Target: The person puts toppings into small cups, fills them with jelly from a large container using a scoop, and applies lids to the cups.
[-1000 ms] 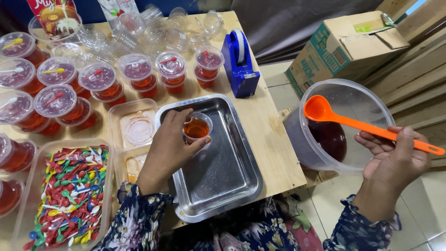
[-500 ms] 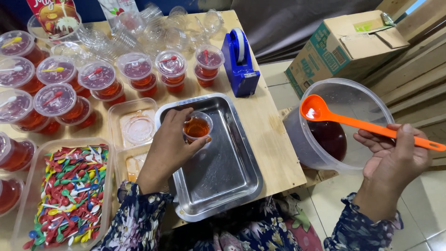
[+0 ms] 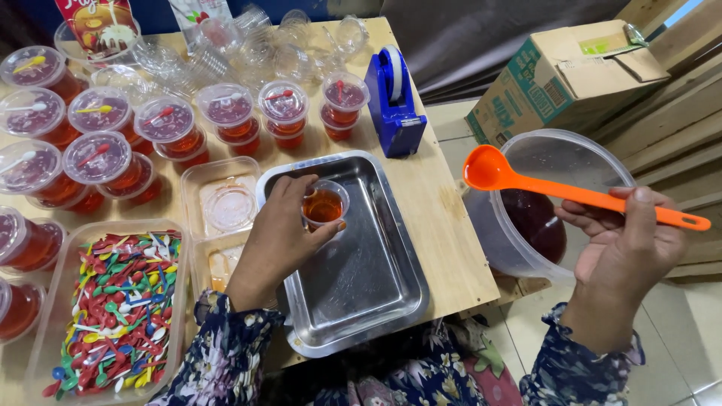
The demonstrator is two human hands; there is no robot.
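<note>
Wooden boards make up the surface (image 3: 444, 225), crowded with goods. One steel tray (image 3: 361, 286) lies near its front edge, and one blue tape dispenser (image 3: 395, 101) stands behind it. Five sealed cups (image 3: 226, 113) of red drink form the row nearest the tray, with more at the far left that run out of view. One clear tub of coloured small spoons (image 3: 113, 308) sits at the left. One brown carton (image 3: 564, 75) with green print rests on the floor to the right.

Left hand (image 3: 282, 229) reaches over the tray, fingers curled around one small cup (image 3: 325, 204) of amber liquid. Right hand (image 3: 628, 248) is raised palm-up, fingers closed on the handle of one orange ladle (image 3: 489, 169), held level above one clear bucket (image 3: 571, 158) of dark red liquid.
</note>
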